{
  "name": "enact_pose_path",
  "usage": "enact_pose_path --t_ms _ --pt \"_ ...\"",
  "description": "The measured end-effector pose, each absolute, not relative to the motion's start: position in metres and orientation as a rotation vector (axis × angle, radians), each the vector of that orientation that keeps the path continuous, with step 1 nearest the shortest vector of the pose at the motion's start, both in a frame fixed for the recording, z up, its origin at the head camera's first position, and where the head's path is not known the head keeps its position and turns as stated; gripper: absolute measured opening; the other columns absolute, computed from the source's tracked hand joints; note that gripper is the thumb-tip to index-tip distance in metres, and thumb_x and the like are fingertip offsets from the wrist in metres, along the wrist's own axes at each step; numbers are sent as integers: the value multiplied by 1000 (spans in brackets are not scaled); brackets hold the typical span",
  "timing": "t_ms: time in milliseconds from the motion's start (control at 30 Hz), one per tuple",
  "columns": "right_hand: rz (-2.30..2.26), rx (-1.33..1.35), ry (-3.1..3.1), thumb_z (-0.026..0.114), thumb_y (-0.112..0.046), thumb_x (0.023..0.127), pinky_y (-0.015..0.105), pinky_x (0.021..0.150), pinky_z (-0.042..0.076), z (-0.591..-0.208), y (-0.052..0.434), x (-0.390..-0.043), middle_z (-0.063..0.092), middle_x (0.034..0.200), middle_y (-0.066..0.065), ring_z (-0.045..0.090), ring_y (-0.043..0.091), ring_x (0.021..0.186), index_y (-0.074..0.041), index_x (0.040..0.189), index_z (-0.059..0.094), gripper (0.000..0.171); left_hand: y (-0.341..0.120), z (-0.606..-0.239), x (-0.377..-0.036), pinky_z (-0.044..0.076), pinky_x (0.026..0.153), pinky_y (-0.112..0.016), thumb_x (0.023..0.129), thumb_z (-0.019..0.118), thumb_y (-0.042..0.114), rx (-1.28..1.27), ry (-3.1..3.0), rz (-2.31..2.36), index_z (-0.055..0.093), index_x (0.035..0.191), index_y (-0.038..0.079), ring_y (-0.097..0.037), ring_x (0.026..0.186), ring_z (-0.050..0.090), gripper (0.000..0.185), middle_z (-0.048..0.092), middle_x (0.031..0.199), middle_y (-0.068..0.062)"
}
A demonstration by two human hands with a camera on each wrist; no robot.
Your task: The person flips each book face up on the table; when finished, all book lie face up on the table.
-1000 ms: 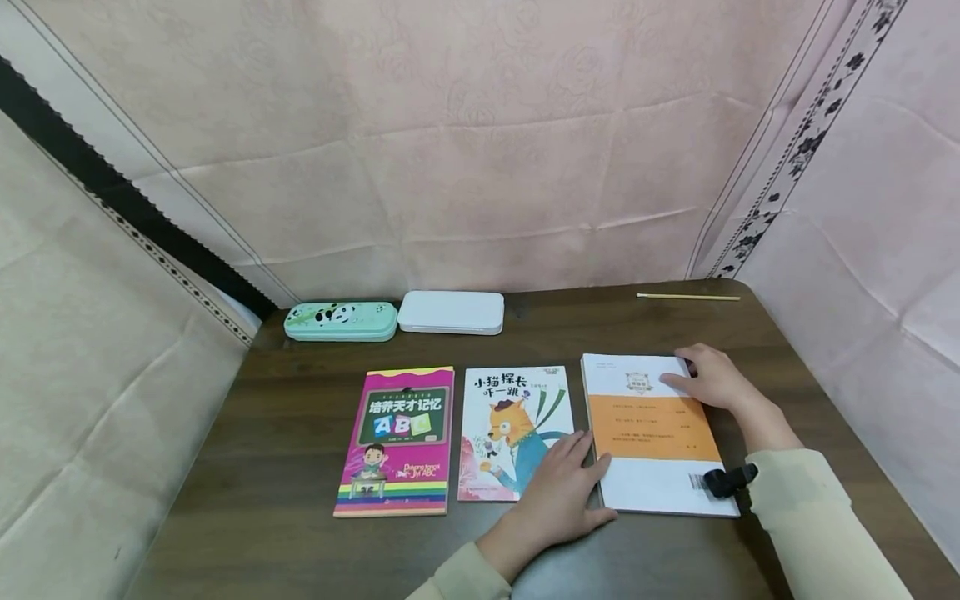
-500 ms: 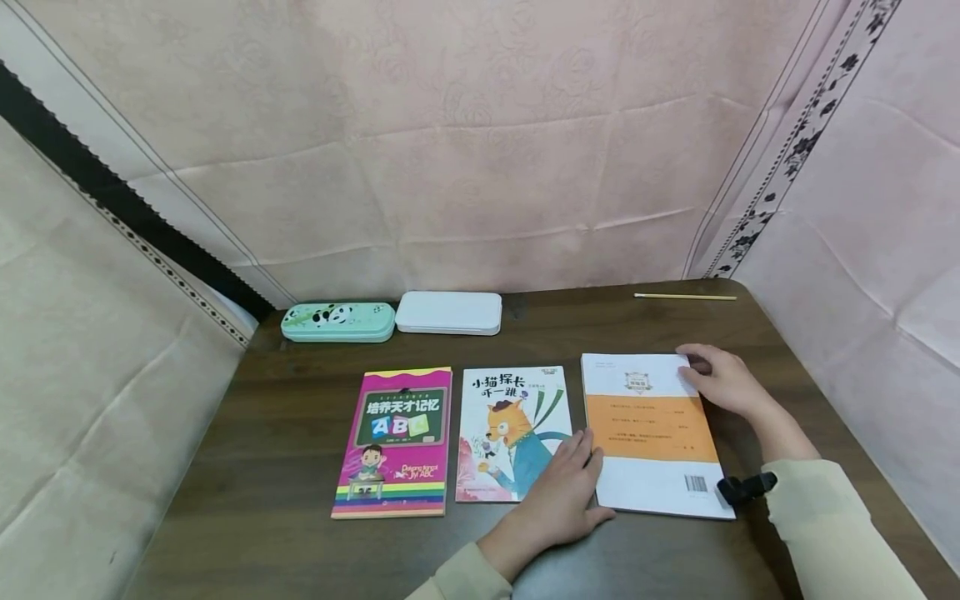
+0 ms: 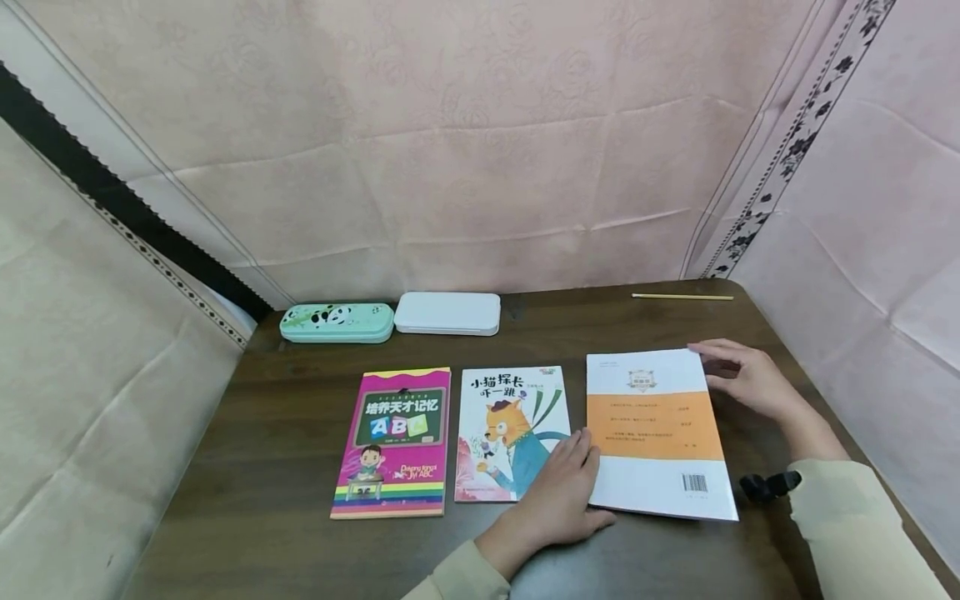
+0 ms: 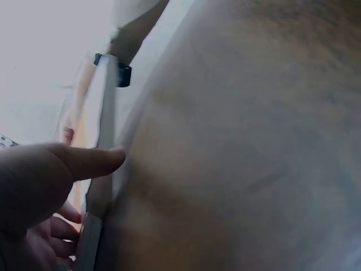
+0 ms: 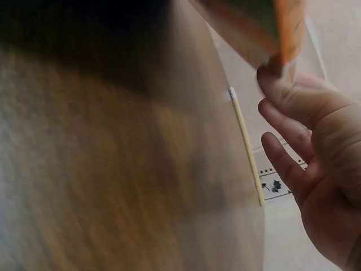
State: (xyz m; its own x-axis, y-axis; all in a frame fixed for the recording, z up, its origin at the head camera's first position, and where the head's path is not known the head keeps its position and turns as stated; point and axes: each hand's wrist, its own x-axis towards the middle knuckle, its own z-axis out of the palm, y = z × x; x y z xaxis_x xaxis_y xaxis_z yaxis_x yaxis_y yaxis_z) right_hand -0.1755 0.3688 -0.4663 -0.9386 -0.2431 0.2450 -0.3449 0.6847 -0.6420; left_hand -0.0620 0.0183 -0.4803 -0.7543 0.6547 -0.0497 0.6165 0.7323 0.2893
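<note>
The white book with an orange band and a barcode [image 3: 652, 425] lies on the right, its right side raised off the table. My right hand [image 3: 750, 379] pinches its upper right corner; the right wrist view shows thumb and index finger [image 5: 287, 96] on the orange and white cover. My left hand [image 3: 558, 492] rests at the book's left edge with its fingers extended, overlapping the fox picture book [image 3: 510, 433]. From the left wrist view, the thumb [image 4: 96, 162] reaches across the edge of the book.
A pink ABC book [image 3: 392, 442] lies left of the fox book. Behind stand a green panda pencil case [image 3: 337, 323] and a white case [image 3: 447, 313]. A thin pencil-like stick [image 3: 682, 297] lies at the back right. Cloth curtains [image 3: 480, 150] surround the brown table [image 3: 247, 467].
My right hand has shifted right and slightly up, bringing the right side of the orange-banded book up with it. The left hand has stayed nearly in place.
</note>
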Motion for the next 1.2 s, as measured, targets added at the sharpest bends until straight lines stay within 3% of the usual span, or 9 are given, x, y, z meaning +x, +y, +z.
enact_pose_path --t_ms 200,333,500,667,833,967,1067,1200 --pt "1421 605 -2673 73 10 87 9 89 47 -458 370 -172 48 148 26 52 -10 117 2 130 56 48 19 -484 -60 38 114 -35 87 73 57 1166 2907 347 56 145 11 -24 139 46 76 49 151 -15" --pt "1636 756 -2568 65 16 89 12 93 47 -456 370 -172 45 155 16 51 -7 125 7 126 46 43 17 -481 -58 49 102 -32 88 77 49 1264 2929 391 61 142 22 -18 127 58 62 59 142 -12" --pt "1861 842 -2419 59 22 90 18 93 51 -454 369 -176 53 150 1 54 0 128 12 129 38 45 14 -473 -54 50 101 -30 93 74 36 1243 2878 501 57 146 21 -17 129 57 57 57 144 -11" --pt "1851 838 -2283 57 25 89 18 94 51 -439 359 -182 61 141 0 59 4 123 12 139 41 54 12 -467 -52 48 104 -28 101 64 26 1177 2799 679 45 154 16 -14 135 51 57 49 152 -8" --pt "1883 691 -2176 61 23 89 18 86 55 -423 340 -186 69 125 1 66 7 113 2 142 49 58 10 -465 -51 47 105 -28 104 57 18 1089 2722 929 36 158 11 -14 133 52 58 49 153 -6" --pt "1903 522 -2174 66 15 91 16 77 56 -415 327 -185 68 114 -2 67 6 103 -8 139 57 54 9 -463 -49 53 92 -21 101 63 16 990 2663 1177 49 143 6 -9 114 63 45 67 130 -9" --pt "1833 432 -2294 67 5 94 18 70 56 -415 319 -186 64 109 -6 65 3 94 -13 141 57 51 10 -463 -49 55 82 -18 95 71 10 839 2485 1497 52 130 5 -8 103 67 39 71 117 -13" --pt "1691 407 -2536 68 -9 98 26 65 58 -426 310 -196 66 109 2 67 8 85 -7 147 51 52 10 -466 -52 57 81 -19 89 77 2 563 2214 1909 47 130 2 -13 102 70 51 68 121 -19"
